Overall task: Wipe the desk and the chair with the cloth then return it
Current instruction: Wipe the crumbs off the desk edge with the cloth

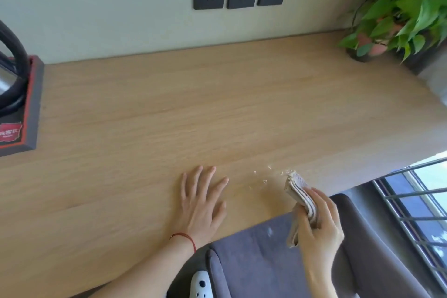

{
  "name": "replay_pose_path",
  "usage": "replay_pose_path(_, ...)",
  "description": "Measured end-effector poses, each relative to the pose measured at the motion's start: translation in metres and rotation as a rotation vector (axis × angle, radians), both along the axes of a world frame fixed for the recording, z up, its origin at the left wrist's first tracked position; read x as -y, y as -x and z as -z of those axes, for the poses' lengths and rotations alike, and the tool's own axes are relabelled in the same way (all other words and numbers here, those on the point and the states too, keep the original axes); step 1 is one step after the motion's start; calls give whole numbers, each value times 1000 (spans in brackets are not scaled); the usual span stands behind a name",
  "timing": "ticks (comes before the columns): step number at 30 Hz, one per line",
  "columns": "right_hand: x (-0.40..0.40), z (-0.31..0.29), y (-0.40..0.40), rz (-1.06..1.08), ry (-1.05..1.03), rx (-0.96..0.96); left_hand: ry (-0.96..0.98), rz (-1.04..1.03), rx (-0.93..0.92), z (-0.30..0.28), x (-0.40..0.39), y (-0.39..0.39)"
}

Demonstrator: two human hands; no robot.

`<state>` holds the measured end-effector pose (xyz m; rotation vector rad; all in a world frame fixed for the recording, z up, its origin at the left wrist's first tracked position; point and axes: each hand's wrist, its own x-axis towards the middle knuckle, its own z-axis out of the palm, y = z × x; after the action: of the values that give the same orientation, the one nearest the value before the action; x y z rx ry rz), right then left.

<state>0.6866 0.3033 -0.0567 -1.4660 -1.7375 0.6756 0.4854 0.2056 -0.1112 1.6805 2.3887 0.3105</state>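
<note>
light wooden desk, set against a pale wall. at the far left, a dark tray with a red rim, a kettle standing on it. at the far right corner, a potted plant. near the front edge, pale crumbs scattered on the wood. left hand pressed flat beside them, fingers spread. folded cloth touching the surface by its tip, just right of the crumbs.

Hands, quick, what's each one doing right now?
Left hand: open, flat on the desk.
Right hand: closed on the folded cloth.
</note>
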Motion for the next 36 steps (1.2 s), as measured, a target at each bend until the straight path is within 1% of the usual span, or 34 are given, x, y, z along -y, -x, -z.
replay_pose_path(3, -40, 10, -1, 62, -84, 126, 0, 1, -29, 2, 1, 1)
replay_pose_path(6, -78, 16, 4, 44, -97, 282, 28, 0, -49, 0, 1, 1)
replay_pose_path(9, -85, 21, 15, -65, -46, 385, 50, -1, -57, -2, 2, 0)
replay_pose_path(13, -81, 33, 25, -110, -96, 508, 65, -8, -59, -4, 1, 0)
replay_pose_path(16, -77, 38, 29, -108, -95, 477, 66, -3, -60, -5, 0, 0)
replay_pose_path(18, -68, 40, 35, -188, -102, 461, 71, -2, -64, -5, 0, 1)
replay_pose_path(23, -42, 32, 46, -563, -96, 417, 80, 1, -61, -6, 1, 0)
replay_pose_path(25, -45, 24, 41, -709, -40, 344, 78, -1, -60, -6, 1, 0)
replay_pose_path(26, -53, 18, 36, -711, 14, 274, 76, -4, -60, -6, 1, 0)
replay_pose_path(27, -65, 13, 31, -643, 40, 197, 80, -4, -61, -7, 0, 0)
replay_pose_path(28, -80, 9, 26, -518, 32, 127, 86, -1, -61, -7, 0, 1)
replay_pose_path(29, -96, 6, 22, -387, -5, 100, 86, 0, -61, -7, -1, 1)
replay_pose_path(30, -110, 6, 21, -294, -36, 114, 82, -2, -62, -7, -1, 1)
replay_pose_path(31, -119, 9, 23, -253, -38, 154, 78, -5, -64, -7, -1, 1)
replay_pose_path(32, -123, 13, 29, -260, -5, 204, 71, -7, -64, -6, -1, 0)
replay_pose_path(34, -113, 27, 46, -367, -4, 369, 62, -4, -60, -6, 0, 0)
replay_pose_path(36, -96, 36, 56, -505, -86, 482, 58, -6, -55, -6, 0, 1)
